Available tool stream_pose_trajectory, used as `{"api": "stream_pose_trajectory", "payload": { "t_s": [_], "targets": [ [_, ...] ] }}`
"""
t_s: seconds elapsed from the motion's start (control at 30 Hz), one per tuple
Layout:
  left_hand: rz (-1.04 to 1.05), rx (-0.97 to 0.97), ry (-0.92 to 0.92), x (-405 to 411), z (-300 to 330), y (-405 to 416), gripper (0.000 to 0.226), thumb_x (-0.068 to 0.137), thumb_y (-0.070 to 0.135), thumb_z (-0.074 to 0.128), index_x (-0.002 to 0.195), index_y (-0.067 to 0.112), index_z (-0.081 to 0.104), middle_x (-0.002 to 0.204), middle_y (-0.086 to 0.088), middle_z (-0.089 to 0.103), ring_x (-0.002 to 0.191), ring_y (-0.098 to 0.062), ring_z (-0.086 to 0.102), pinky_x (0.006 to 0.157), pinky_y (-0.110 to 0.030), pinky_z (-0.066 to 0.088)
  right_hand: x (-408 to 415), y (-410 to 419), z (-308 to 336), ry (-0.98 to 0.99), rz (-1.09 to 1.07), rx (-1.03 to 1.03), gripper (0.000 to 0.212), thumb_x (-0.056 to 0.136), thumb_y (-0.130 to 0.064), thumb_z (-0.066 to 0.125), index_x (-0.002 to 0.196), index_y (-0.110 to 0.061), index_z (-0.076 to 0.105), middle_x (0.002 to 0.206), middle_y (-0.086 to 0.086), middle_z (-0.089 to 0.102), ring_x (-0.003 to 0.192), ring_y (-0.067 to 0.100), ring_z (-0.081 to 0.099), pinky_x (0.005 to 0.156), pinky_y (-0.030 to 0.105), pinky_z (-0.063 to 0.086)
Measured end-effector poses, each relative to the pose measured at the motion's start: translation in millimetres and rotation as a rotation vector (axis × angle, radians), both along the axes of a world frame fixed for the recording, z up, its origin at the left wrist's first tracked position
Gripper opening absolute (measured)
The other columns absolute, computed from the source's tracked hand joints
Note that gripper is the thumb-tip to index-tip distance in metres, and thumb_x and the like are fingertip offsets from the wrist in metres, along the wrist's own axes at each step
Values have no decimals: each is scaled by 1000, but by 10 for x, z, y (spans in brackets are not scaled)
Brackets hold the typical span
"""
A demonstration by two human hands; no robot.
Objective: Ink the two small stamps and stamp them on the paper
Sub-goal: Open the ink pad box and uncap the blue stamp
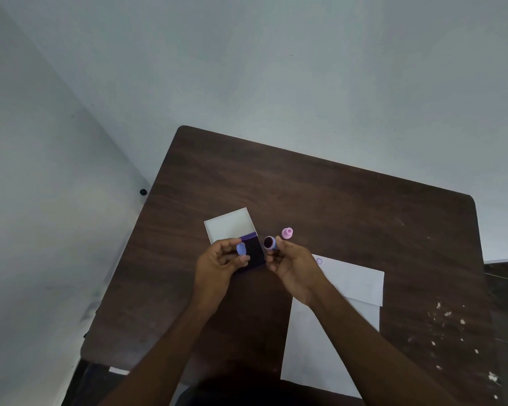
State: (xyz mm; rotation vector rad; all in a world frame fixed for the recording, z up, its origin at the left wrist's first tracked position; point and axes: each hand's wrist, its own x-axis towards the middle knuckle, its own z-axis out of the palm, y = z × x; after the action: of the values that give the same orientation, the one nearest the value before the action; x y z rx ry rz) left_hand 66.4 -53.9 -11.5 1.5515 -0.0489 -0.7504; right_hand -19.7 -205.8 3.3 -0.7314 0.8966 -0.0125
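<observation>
A pale wall point(56, 200) fills the left and top of the frame; a small black dot point(143, 192) sits at its foot just left of the table's far corner. The dark wooden table point(320, 200) takes up the middle and lower right, its right part speckled with pale flecks point(446, 313).

Just left of centre lies the ink pad point(252, 253), a dark purple square, with its white open lid point(230, 225) lying flat above it toward the upper left; the left hand point(217, 265) hovers over the pad's left edge, fingers curled shut around a small light blue cap point(241, 249) pinched at the fingertips.

At centre the right hand point(294, 268) is closed on the blue stamp point(269, 243), held between thumb and fingers and tipped so its round, dark inked face points up toward the camera; it is in the air just right of the pad, not touching it.

Slightly above and right of that stands the pink stamp point(287, 232), upright on the table and apart from both hands.

Right of centre and running to the lower edge lies the white paper point(349, 285), partly hidden under the right forearm; one faint purple round print point(319, 261) shows near its upper left corner, just beside the right hand.
</observation>
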Motion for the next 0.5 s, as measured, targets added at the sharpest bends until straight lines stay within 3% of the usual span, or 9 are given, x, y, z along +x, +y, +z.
{"api": "stream_pose_trajectory", "payload": {
  "t_s": [0.13, 0.27, 0.33, 0.5],
  "targets": [
    [9, 32, -20, 31, -69, 136, 35, 76, -2, 72, 107, 13, 66, 101, -5, 73, 92, -18, 71, 78, -27, 59, 24, 29, 79, -36, -74, 147, 23, 93, -18, 53, 103, -3, 67, 83, 10, 62, 71, 16, 55, 69, 28, 52],
    [2, 315, -294, 46, -235, 314, 32, 80, 9, 72, 106, 25, 66, 101, 8, 67, 90, -3, 65, 79, -18, 51, 75, 78, 191, -151, -36, 249, 19, 88, -17, 54, 100, -5, 61, 82, 11, 56, 69, 17, 50, 61, 28, 44],
    [11, 419, -342, 71, -328, 430, 31, 82, 12, 71, 109, 26, 65, 102, 9, 66, 88, 3, 61, 79, -15, 46, 112, 104, 245, -208, -20, 282, 16, 88, -16, 53, 100, -6, 58, 82, 10, 55, 69, 17, 48, 59, 28, 42],
    [7, 556, -396, 113, -473, 622, 31, 82, 12, 70, 112, 20, 65, 101, 11, 62, 88, 0, 56, 82, -15, 40, 180, 144, 316, -262, 5, 325, 14, 90, -16, 52, 99, -6, 56, 80, 9, 55, 70, 17, 46, 58, 28, 42]
  ]
}}
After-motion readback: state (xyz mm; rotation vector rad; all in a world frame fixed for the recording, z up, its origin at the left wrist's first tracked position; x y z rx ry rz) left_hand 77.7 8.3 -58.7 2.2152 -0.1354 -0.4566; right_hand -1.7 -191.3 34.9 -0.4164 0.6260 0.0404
